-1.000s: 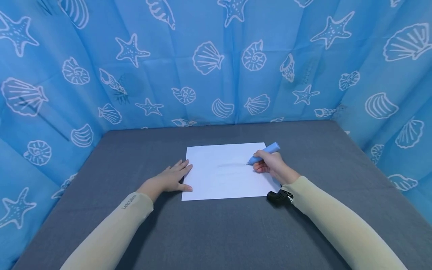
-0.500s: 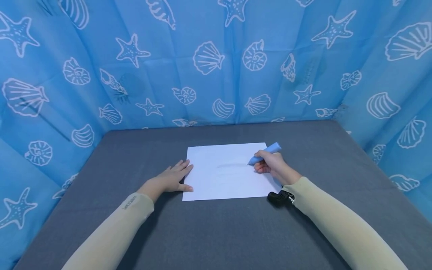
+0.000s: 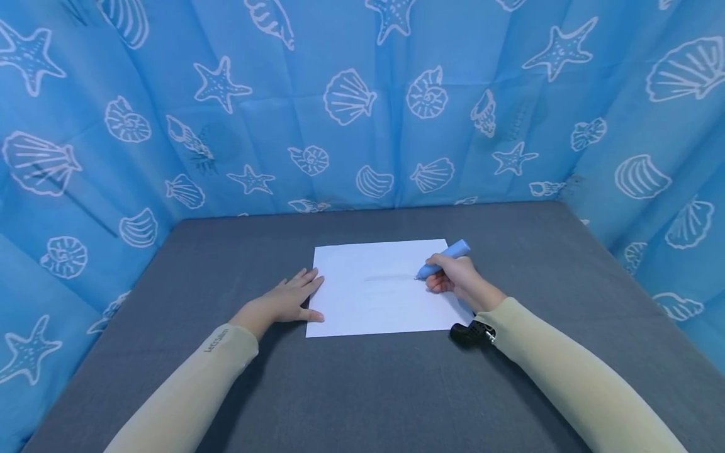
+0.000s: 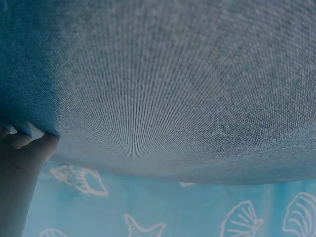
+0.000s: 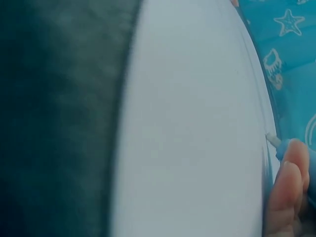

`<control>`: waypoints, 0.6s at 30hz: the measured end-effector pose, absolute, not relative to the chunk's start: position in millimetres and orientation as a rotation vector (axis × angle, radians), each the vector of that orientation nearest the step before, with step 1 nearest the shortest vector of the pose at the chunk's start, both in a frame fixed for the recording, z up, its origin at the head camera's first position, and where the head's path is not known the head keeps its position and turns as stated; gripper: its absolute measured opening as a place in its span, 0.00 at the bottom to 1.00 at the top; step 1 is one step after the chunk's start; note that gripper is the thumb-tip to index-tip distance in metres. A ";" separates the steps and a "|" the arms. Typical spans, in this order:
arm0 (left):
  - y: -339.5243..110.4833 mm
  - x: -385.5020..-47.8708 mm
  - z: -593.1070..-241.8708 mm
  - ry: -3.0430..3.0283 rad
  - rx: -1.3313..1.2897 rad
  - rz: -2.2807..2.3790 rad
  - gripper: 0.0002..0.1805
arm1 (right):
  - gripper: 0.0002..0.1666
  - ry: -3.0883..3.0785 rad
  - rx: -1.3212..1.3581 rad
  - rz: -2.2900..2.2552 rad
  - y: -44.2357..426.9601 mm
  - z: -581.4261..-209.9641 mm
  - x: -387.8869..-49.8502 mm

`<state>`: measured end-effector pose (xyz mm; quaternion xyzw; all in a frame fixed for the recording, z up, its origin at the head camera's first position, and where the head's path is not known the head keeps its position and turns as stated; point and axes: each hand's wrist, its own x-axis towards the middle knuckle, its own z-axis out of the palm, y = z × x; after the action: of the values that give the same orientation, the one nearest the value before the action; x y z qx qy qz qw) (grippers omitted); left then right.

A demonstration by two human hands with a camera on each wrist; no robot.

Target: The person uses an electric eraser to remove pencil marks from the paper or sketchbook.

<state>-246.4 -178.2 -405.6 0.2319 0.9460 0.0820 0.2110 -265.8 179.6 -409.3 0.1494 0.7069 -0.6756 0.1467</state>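
A white sheet of paper (image 3: 368, 308) lies on the dark grey table, with a faint grey streak (image 3: 387, 277) across its middle. My left hand (image 3: 286, 300) rests flat on the sheet's left edge, fingers spread and thumb out. At the right side, my right hand (image 3: 455, 275) holds a thick blue pen (image 3: 457, 248) between thumb and fingers, slanted, its tip down at the paper by the streak's right end. In the right wrist view the pen's pale narrow tip (image 5: 272, 139) meets the sheet. The left wrist view shows only part of the left hand (image 4: 24, 158).
The grey cloth-covered table (image 3: 362, 390) reaches back to a blue curtain (image 3: 391, 145) printed with white shells and starfish. A black device (image 3: 467, 333) hangs under the right wrist, close to the paper's lower right corner.
The pen's tip has shifted very slightly toward me on the paper. My left hand and the sheet hold the same place.
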 end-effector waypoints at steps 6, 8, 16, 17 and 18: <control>-179.0 -245.9 -407.2 2.631 0.641 0.226 0.53 | 0.15 2.043 0.453 -1.930 179.8 -409.7 -265.8; -179.1 -246.1 -407.2 2.630 0.636 0.224 0.53 | 0.14 2.035 0.448 -1.930 180.2 -410.0 -265.9; -179.4 -247.4 -408.4 2.630 0.647 0.224 0.53 | 0.15 2.048 0.447 -1.921 180.1 -410.3 -265.8; -179.4 -247.3 -408.2 2.630 0.646 0.221 0.53 | 0.15 2.053 0.445 -1.920 180.1 -410.2 -265.9; -179.4 -247.2 -407.9 2.630 0.644 0.219 0.53 | 0.15 2.057 0.442 -1.922 180.0 -410.0 -266.0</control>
<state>-247.2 -179.4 -407.9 0.2316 0.9464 0.0789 0.2111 -266.0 180.0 -410.0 0.1534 0.7142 -0.6673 0.1452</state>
